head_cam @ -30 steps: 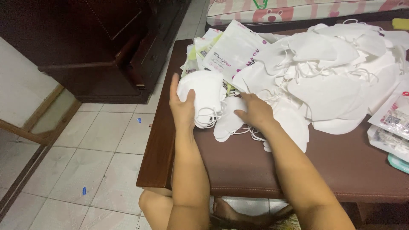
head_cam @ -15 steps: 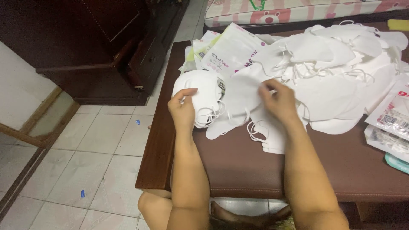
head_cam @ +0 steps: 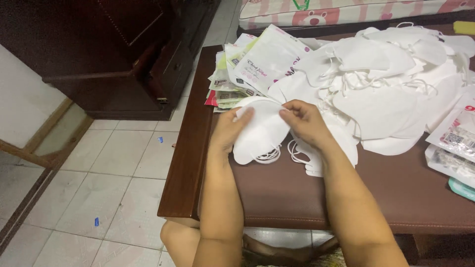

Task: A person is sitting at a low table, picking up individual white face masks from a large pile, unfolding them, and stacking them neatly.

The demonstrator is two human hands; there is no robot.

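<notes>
Fingers (head_cam: 246,114) of both hands pinch a white mask (head_cam: 260,133), forearms angled inward.

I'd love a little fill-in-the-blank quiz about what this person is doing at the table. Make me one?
1. Both hands, the left hand and the right hand, hold a white face ____.
2. The big pile of masks lies on a dark ____ table.
3. The stack of flat packets lies at the table's far ____ corner.
4. The floor is covered in pale ____.

Missing words: mask; brown; left; tiles
</notes>
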